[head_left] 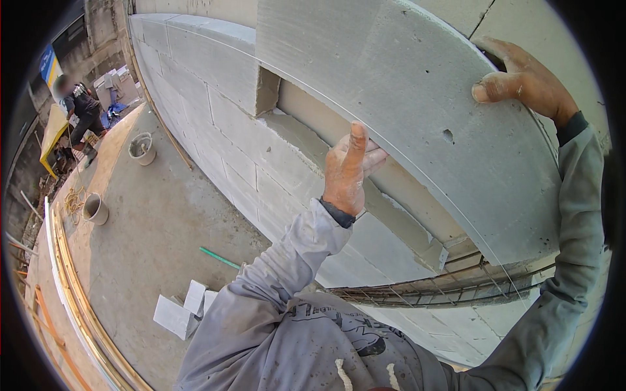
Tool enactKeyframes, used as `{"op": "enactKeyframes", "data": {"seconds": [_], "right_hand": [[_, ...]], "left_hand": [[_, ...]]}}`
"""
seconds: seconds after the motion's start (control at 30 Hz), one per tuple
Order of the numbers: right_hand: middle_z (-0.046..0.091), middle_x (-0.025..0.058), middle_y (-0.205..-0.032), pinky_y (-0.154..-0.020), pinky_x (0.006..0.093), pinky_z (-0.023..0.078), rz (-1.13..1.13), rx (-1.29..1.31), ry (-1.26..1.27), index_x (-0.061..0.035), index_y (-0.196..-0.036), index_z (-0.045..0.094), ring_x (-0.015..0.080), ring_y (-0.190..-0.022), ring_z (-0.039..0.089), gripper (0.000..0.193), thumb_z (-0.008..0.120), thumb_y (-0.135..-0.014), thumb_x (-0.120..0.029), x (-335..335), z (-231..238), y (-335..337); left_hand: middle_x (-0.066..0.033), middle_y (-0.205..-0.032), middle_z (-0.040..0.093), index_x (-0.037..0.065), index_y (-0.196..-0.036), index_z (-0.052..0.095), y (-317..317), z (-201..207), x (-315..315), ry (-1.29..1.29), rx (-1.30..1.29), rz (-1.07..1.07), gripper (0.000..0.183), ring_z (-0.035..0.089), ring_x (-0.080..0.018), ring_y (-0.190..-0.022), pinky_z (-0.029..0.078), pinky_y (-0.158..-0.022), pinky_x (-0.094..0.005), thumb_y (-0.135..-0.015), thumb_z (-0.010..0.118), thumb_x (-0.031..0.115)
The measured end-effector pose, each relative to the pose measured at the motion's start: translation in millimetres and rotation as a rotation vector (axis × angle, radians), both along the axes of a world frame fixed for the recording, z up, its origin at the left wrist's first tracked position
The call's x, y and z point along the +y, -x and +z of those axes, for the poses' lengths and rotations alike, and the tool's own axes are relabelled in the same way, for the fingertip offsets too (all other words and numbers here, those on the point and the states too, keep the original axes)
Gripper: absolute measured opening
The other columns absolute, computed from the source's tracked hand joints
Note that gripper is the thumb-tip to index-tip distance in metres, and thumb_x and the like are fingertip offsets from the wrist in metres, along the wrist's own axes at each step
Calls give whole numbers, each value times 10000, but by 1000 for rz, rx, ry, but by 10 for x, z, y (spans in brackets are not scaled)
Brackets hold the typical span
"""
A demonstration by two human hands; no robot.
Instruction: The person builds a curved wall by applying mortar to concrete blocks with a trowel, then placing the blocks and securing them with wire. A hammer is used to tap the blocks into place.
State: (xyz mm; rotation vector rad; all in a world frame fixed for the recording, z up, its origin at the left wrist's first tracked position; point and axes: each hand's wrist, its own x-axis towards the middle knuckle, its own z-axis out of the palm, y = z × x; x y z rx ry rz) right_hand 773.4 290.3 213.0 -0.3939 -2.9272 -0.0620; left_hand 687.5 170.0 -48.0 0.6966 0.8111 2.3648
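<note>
The big grey block (391, 72) is up on the curved wall (228, 117), over a long gap w/ rough grey mortar (297, 138) along its low side. The R hand (529, 81) is grasping the block's top edge at the far R end, thumb on the front face & fingers tucked behind. The L hand (345, 176) is by the block's bottom edge, abt halfway along, thumb up & fingers pointing into the gap; can't tell if it grips or even touches the block. A thin white string (422, 173) runs near that edge, v. close to the L thumb. Thin steel bars (417, 296) lie in a slot lower down the wall. On the L, on the grey floor (189, 228), are two buckets, one grey bucket (142, 155) near the wall & another bucket (96, 210) closer to some coiled rope (73, 203). Small white blocks (175, 316) sit near the grey sleeve (261, 274), w/ a green stick (218, 257) just past them. Another person (85, 114) in dark clothes is farther off, top L.
</note>
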Motion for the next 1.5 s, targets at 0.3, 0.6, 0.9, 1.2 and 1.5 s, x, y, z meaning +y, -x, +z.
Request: {"op": "enactKeyframes", "data": {"seconds": [0.3, 0.6, 0.9, 1.2, 1.5], "right_hand": [[622, 213, -985, -767, 465, 512, -111, -29, -36, -29, -1205, 560, 375, -896, 617, 887, 746, -520, -560, 110, -186, 96], [627, 234, -914, -652, 396, 514, -103, 31, -70, 4, -1116, 598, 348, -780, 643, 751, 709, -568, -498, 68, -381, 145], [621, 247, -942, -700, 390, 502, -94, 39, -61, 25, -1129, 595, 344, -817, 634, 781, 723, -554, -488, 154, -681, 204], [599, 275, -996, -772, 391, 501, -59, -16, 53, 46, -1154, 570, 391, -883, 620, 844, 717, -569, -544, 178, -835, 91], [628, 286, -890, -638, 361, 522, -111, -16, 77, 80, -1100, 592, 376, -696, 648, 821, 739, -561, -521, 235, -1089, 39]], "left_hand": [[-386, -1293, 362, -236, -1303, 210, -48, -207, 82, 21, -102, -49, 1150, 470, -429, -1187, 408, -995, -467, -779, 452, 759], [-416, -1328, 288, -248, -1323, 119, 32, -330, 58, 70, -181, -81, 1268, 432, -457, -1216, 393, -1004, -471, -718, 450, 816], [-421, -1337, 264, -232, -1342, 52, 85, -566, 65, 141, -259, -68, 1307, 434, -458, -1210, 390, -999, -477, -699, 448, 835], [-436, -1337, 225, -235, -1338, 34, 119, -667, -7, 189, -243, -77, 1283, 390, -483, -1234, 381, -1009, -476, -728, 418, 827], [-403, -1277, 348, -246, -1307, 165, 213, -687, -70, 417, -157, 4, 1196, 509, -419, -1138, 463, -927, -412, -769, 418, 792]]}}
